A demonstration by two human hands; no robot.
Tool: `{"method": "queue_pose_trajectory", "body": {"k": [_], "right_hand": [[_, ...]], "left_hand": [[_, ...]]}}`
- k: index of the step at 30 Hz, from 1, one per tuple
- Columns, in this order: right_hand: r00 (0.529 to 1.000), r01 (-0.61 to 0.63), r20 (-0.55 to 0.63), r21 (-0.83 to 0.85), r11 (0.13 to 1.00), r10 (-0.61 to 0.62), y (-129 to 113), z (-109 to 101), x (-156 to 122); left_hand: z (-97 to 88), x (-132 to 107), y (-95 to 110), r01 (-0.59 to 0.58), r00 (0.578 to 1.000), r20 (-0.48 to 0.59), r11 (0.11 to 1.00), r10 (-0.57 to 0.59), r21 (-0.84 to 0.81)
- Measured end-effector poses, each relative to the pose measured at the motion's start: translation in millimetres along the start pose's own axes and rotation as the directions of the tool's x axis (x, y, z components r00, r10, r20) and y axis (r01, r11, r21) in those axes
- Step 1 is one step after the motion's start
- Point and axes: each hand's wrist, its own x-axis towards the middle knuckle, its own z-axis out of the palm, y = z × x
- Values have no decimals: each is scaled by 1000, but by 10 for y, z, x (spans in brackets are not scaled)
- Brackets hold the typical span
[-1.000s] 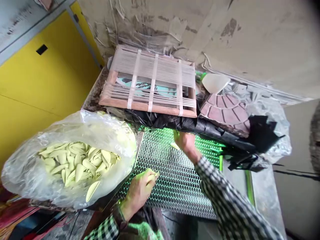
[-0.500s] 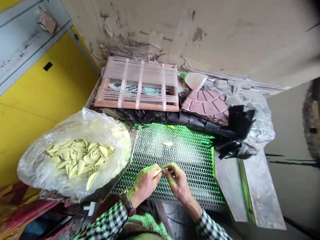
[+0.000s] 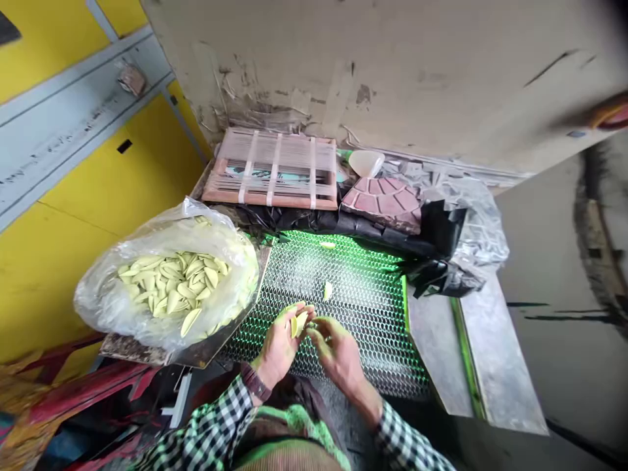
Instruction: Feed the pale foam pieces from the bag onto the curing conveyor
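Several pale yellow leaf-shaped pieces [image 3: 301,320] lie in the person's left hand [image 3: 277,347], above the nearer half of a green-lit wire-mesh belt [image 3: 373,320]. That hand is cupped, palm turned inward, its fingers curled around the pieces and reaching toward the other hand. The right hand [image 3: 341,360] comes in from the opposite side with its back upward, thumb and fingers bent and narrowly parted just beside the left fingertips; whether it pinches anything cannot be told. Both forearms slant inward from the lower edge in checked sleeves [image 3: 412,445], a dark watch strap [image 3: 255,383] around the left wrist. Beyond the hands, two similar loose pieces [image 3: 328,290] rest on the mesh, one farther back than the other. To the left, a clear plastic bag [image 3: 95,307] gapes around a heap of the same shapes. Behind the belt, a wooden frame wound with cord [image 3: 275,199] leans beside a pink fan-patterned slab [image 3: 385,198], above black plastic sheeting [image 3: 318,221]. Bare metal plates [image 3: 441,360] flank the right side, a stained beige wall [image 3: 417,72] rises behind, and yellow panels [image 3: 93,170] stand at left
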Motion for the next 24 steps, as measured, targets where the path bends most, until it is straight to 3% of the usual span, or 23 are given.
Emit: {"method": "queue_pose_trajectory", "body": {"k": [3, 6, 9, 11, 15, 19, 21, 24], "right_hand": [[982, -182, -7, 238, 954, 189, -83, 191, -29], [952, -261, -29, 434, 862, 304, -31, 317, -23], [920, -333, 35, 593, 733, 390, 57, 334, -6], [893, -396, 90, 618, 679, 440, 118, 287, 28], [859, -488, 154, 535, 690, 488, 229, 126, 117], [884, -464, 234, 560, 687, 406, 287, 20, 124], [894, -446, 262, 569, 690, 363, 310, 16, 103], [887, -459, 240, 560, 690, 395, 379, 30, 88]], "left_hand": [[65, -18, -136, -78, 997, 22, 997, 79, -9], [79, -13, -239, -148, 987, 78, 988, 144, 51], [38, 14, -291, -210, 977, 53, 968, 205, 139], [-13, 23, -299, -228, 972, -18, 956, 235, 185], [-113, -2, -295, -241, 951, -117, 921, 287, 307], [-126, 1, -353, -180, 981, 31, 840, 191, 511], [-110, 47, -404, -148, 988, 55, 812, 142, 565], [-102, 166, -452, -201, 965, 16, 703, 260, 682]]}}
